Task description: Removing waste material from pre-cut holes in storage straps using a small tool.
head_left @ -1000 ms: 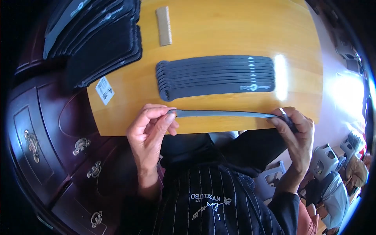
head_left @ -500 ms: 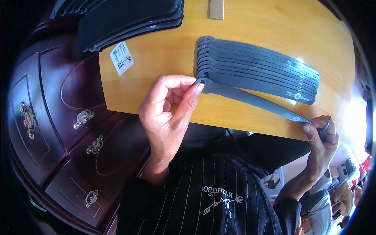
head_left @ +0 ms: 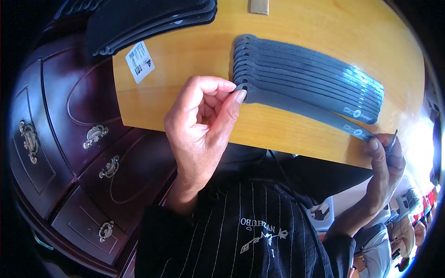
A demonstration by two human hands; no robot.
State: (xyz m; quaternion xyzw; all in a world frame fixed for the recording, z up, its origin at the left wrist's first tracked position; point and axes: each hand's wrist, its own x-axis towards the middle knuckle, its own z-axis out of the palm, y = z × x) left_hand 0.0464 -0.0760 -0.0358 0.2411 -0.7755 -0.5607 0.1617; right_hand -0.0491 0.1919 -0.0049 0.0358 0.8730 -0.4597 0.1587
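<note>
A dark grey strap (head_left: 296, 103), with a hole in its rounded left end and pale print near its right, stretches between my two hands. My left hand (head_left: 199, 125) pinches the holed end between thumb and index finger. At the other end, by the table's front edge, my right hand (head_left: 385, 162) grips the strap between thumb and fingers. A thin dark tip (head_left: 393, 140) pokes up from those fingers; I cannot make out whether it is the strap's end or another thing. Just beyond lies a row of overlapping matching straps (head_left: 306, 69), their holed ends at the left.
Upper left, a pile of black straps (head_left: 143, 25) overhangs the yellow wooden table (head_left: 185, 60). A white printed label (head_left: 139, 62) lies near the left edge, and a small tan block (head_left: 259, 6) at the back. Dark red drawers (head_left: 92, 185) stand to the left.
The held strap has come nearer the row and lies more in line with it, its holed end now against the front strap. Both hands keep their grip; the view has shifted slightly.
</note>
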